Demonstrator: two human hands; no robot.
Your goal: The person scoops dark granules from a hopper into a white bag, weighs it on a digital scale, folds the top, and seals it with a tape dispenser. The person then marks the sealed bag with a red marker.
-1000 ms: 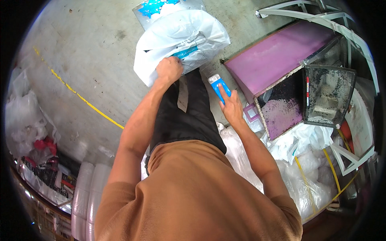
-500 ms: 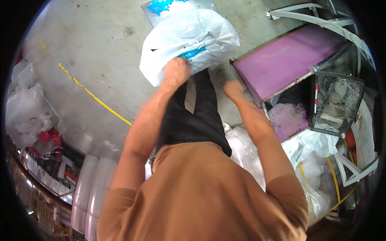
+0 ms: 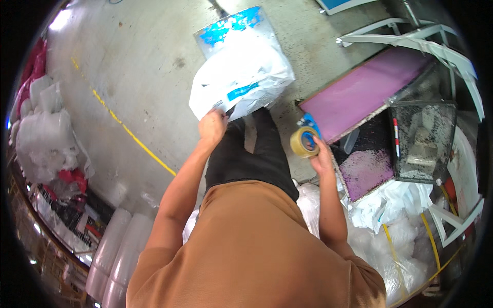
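Note:
A bulging white plastic bag (image 3: pixel 221 77) with a blue printed patch lies on a flat metal platform (image 3: pixel 205 49) with worn blue paint, in front of my legs. At its near edge, my left hand (image 3: pixel 212 127) is closed on the plastic, fingers pinched together. Out to the right, my right hand (image 3: pixel 323 158) grips a blue tape dispenser (image 3: pixel 310 122) loaded with a roll of yellowish tape (image 3: pixel 297 144). The dispenser is held apart from the bag, beside the purple box. What the bag contains is hidden.
A purple-topped box (image 3: pixel 364 92) stands at right, with a dusty dark-framed panel (image 3: pixel 425 141) and a white metal frame (image 3: pixel 426 38) by it. Clear plastic bags (image 3: pixel 393 246) lie behind on the right. Bubble-wrap rolls (image 3: pixel 126 256) stand at left, near a yellow floor line (image 3: pixel 133 134).
My right hand, blurred and with no tape visible before, now shows the tape dispenser beside the purple box. My left hand has moved slightly down and left, still on the bag's edge.

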